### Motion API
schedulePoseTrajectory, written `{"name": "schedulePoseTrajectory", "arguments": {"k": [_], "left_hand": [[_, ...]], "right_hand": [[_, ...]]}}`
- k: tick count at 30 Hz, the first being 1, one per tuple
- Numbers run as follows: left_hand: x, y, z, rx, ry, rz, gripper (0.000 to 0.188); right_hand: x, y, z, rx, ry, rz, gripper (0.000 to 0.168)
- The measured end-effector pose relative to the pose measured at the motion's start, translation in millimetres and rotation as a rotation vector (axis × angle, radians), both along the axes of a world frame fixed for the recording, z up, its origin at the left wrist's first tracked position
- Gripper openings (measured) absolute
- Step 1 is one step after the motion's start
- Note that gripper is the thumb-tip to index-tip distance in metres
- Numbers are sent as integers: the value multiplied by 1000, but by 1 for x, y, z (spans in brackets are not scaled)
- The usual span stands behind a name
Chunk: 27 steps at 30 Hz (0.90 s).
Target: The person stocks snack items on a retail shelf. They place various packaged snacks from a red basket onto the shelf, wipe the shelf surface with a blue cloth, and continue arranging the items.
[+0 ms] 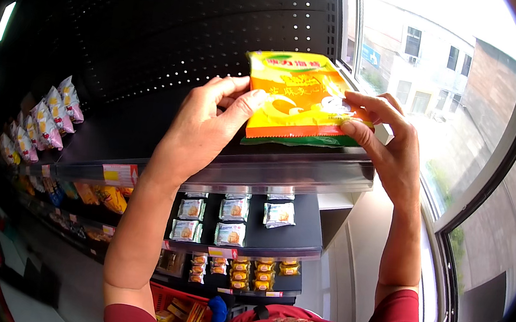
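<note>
A yellow and orange snack packet [299, 104] lies flat on the right end of a black upper shelf [212, 144], over another packet whose green edge [298, 140] shows below it. Thumb and fingers of my left hand [215, 119] grip its left side. On the opposite side my right hand [385, 136] pinches the lower right part of the packet, thumb below and fingers above. Printed writing covers the front of the packet.
Pink and white bags [47, 122] stand at the shelf's left. Lower shelves hold white packets [234, 209] and small yellow packets [264, 275]. A clear strip [261, 175] edges the upper shelf. A window [417, 83] is at the right, a red basket [161, 294] below.
</note>
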<state>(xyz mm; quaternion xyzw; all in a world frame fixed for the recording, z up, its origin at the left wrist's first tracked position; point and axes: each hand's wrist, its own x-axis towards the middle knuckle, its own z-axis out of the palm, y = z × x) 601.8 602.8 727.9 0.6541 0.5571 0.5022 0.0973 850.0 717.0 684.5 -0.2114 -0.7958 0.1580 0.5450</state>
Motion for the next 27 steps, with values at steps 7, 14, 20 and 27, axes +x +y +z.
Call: {"name": "schedulePoseTrajectory", "arguments": {"k": [7,14,20,27], "left_hand": [[-4,2,-7,-56,90,81,47],[-1,0,-9,-54,20,29,48],[-6,-19,-12,86,3,114,52],[-24,-105,-62,591,47,345,27]], "right_hand": [[0,-2,-1,-37,-47,-6,45],[0,-2,-1,-72,-76,9,43],[-6,-10,-3,-110,18,-7,50],[2,-29,-22,387,251,-331,44]]}}
